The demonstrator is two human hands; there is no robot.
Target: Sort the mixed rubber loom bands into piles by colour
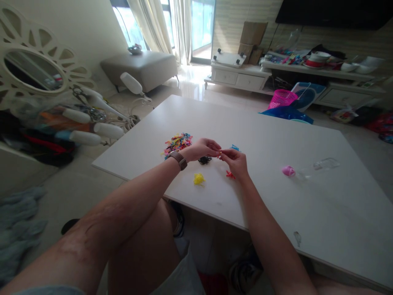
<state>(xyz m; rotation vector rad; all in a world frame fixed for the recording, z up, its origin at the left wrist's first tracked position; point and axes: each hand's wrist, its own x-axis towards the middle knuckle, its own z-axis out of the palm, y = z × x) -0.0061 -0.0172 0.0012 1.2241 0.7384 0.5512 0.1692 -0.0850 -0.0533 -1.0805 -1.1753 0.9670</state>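
Above the white table (264,139), my left hand (204,149) and my right hand (236,159) meet at the fingertips. Both are closed in a pinch around something tiny and reddish, too small to name. A heap of mixed-colour small bands (178,144) lies beyond my left wrist, which wears a brown-strapped watch (179,159). Partly under my left hand is a black pile (204,160). A yellow pile (199,179) sits nearer me. Red pieces (230,175) lie beside my right wrist, and blue pieces (235,148) show just behind my right hand, which hides part of them.
On the table's right side lie a pink object (288,171) and a clear plastic bottle-like item (326,164). A small clear scrap (297,238) is near the front edge. White lamp shades (109,130) stand off the left edge; a pink basket (283,98) is beyond the far edge.
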